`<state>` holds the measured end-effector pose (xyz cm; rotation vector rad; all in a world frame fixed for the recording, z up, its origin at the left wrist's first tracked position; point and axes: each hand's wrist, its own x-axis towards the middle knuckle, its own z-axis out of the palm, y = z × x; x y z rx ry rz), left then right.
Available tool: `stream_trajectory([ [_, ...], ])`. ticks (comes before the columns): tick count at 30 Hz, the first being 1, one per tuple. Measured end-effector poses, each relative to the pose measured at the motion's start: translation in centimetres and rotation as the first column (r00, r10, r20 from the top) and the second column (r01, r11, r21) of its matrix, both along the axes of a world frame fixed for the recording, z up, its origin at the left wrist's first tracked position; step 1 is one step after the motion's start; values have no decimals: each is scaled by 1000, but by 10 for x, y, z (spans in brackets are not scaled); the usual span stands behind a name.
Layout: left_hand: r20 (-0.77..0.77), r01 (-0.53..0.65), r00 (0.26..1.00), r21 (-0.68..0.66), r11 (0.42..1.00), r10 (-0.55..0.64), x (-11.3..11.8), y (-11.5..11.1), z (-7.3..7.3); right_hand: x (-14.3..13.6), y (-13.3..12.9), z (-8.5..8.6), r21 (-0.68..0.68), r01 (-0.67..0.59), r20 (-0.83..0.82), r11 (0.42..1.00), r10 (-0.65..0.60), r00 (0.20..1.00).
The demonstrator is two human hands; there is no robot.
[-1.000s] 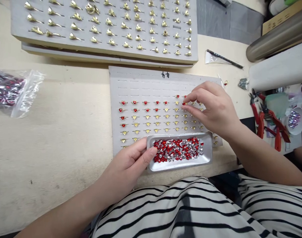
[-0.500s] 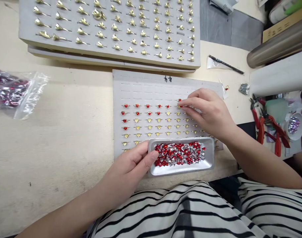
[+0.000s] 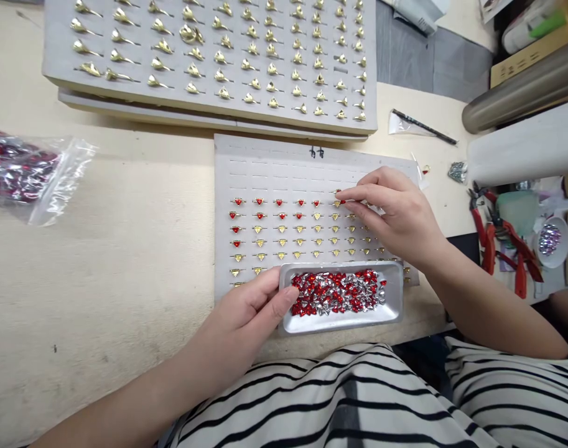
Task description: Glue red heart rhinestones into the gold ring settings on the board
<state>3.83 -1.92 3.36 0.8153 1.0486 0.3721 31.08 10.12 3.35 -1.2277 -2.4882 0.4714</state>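
My left hand (image 3: 251,314) grips the left end of a silver tray (image 3: 339,323), its thumb over the rim. Red and silver stones (image 3: 335,292) lie heaped in the tray. Behind it a grey foam board (image 3: 269,165) holds rows of gold rings; those toward the upper left carry red stones, the others show bare gold triangular tops. My right hand (image 3: 391,208) is over the board's right part, thumb and forefinger pinched round a small red stone (image 3: 342,201) at a gold ring. The hand hides some rings beneath it.
A larger stack of foam boards (image 3: 209,112) with gold rings stands at the back. On the left lies a zip bag (image 3: 27,171) of red stones. Red-handled pliers (image 3: 517,249), a bowl (image 3: 553,241) of beads and a black pen (image 3: 424,126) are on the right.
The whole view has shifted slightly. My right hand's pinched fingertips stay at the same ring, and my left hand still holds the tray.
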Motion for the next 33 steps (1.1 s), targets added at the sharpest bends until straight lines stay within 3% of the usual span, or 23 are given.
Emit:
stream_trajectory([
  [6, 25, 1, 1000, -18, 1000, -1, 1, 2, 0, 0, 0, 6, -40, 37, -18, 999, -38, 999],
  [25, 11, 7, 1000, 1, 1000, -7, 2, 3, 0, -1, -6, 10, 92, -6, 36, 996, 3, 999],
  [33, -5, 35, 999, -8, 999, -35, 3, 5, 2, 1, -3, 7, -22, 49, 49, 999, -48, 998],
])
